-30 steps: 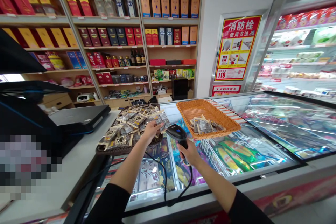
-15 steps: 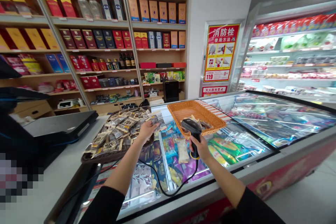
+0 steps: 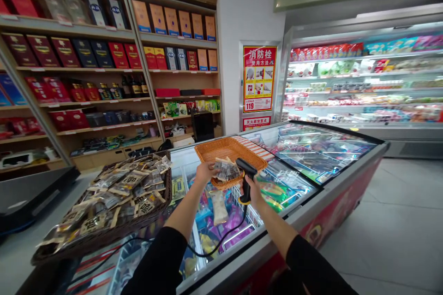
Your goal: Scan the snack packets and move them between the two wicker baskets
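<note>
My right hand (image 3: 254,190) is wrapped round the grip of a black barcode scanner (image 3: 246,186), whose head tilts up beside the near right part of an orange wicker basket (image 3: 254,156). A black cable hangs from the scanner's handle. My left hand (image 3: 205,173) reaches over the basket's near left rim, fingers closed on a small clear snack packet (image 3: 221,169). Other packets lie right by it in the basket, so its outline is hard to tell apart. To the left, a dark brown wicker tray (image 3: 138,223) is heaped with similar packets (image 3: 114,193) in beige-edged clear wrappers.
Both baskets rest on the glass top of a chest freezer (image 3: 304,193), with frozen goods visible beneath. A grey counter with a black flat device (image 3: 38,193) stands at left. Shelves of boxed goods (image 3: 176,64) line the back; a lit fridge (image 3: 346,78) is at right.
My left hand has moved right, from the brown tray to the orange basket, with a packet. The scanner stays in my right hand, now closer to my left. My view has turned right.
</note>
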A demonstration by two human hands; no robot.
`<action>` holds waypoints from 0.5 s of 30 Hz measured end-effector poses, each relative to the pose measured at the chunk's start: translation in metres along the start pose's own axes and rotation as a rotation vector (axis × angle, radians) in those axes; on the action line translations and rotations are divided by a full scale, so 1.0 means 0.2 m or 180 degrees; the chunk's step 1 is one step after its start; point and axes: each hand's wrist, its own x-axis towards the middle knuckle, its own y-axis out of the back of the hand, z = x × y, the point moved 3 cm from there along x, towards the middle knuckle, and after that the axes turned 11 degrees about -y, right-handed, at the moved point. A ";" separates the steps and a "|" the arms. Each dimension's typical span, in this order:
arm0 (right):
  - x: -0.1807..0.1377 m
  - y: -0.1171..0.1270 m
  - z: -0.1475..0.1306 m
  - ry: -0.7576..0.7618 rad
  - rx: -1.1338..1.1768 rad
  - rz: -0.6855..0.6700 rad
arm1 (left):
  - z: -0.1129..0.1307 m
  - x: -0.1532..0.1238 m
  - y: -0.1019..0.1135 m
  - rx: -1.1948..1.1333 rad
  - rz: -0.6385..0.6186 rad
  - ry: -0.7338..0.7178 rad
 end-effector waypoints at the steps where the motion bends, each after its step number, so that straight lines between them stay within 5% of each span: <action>1: 0.01 0.00 0.01 0.0014 -0.0003 -0.0018 | 0.02 0.00 0.00 0.0266 -0.0015 -0.0109; 6: 0.05 -0.03 0.01 -0.0011 -0.0059 -0.0015 | 0.06 -0.01 0.01 0.1474 -0.0043 -0.0183; 15: 0.09 -0.20 0.07 -0.0371 -0.0229 -0.0324 | -0.06 -0.05 0.14 0.2056 -0.0322 0.0012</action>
